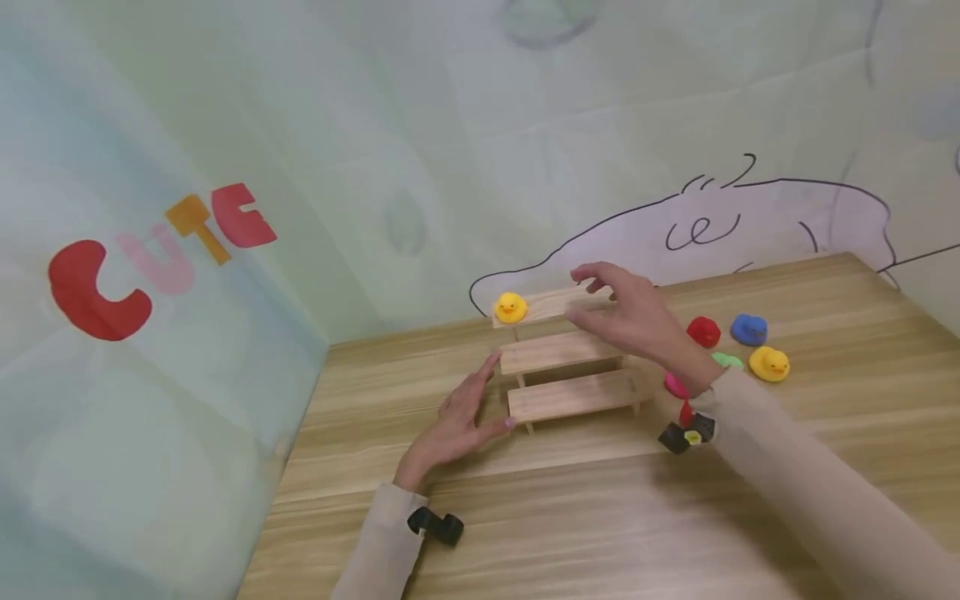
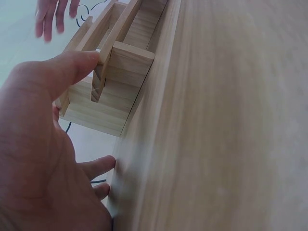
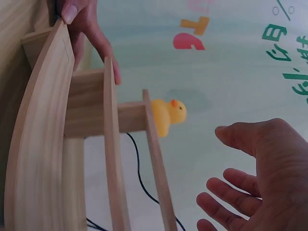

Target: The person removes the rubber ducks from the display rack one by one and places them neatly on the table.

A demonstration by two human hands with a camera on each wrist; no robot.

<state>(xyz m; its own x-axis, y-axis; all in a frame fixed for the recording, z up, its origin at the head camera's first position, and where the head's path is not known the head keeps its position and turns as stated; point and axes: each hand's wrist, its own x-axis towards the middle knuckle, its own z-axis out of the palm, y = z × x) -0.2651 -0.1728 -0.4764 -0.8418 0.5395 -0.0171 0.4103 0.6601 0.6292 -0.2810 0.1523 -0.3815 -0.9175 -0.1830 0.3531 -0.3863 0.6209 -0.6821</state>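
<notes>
A small three-step wooden rack (image 1: 570, 395) stands on the wood-grain table. One yellow rubber duck (image 1: 512, 308) sits at the left end of its top step, also seen side-on in the right wrist view (image 3: 166, 117). My left hand (image 1: 453, 425) rests against the rack's left end, thumb (image 2: 79, 67) on the corner of the lowest step and the other fingers stretched out beside it. Over the right part of the rack, my right hand (image 1: 626, 312) hovers with fingers spread and bent a little, holding nothing. In the right wrist view that hand (image 3: 269, 173) is apart from the duck.
Right of the rack, partly behind my right wrist, lie several rubber ducks: red (image 1: 703, 332), blue (image 1: 749, 329), yellow (image 1: 768, 364), green (image 1: 727, 360) and pink (image 1: 677, 385). A printed cloth backdrop (image 1: 405, 150) closes off the table's back and left sides.
</notes>
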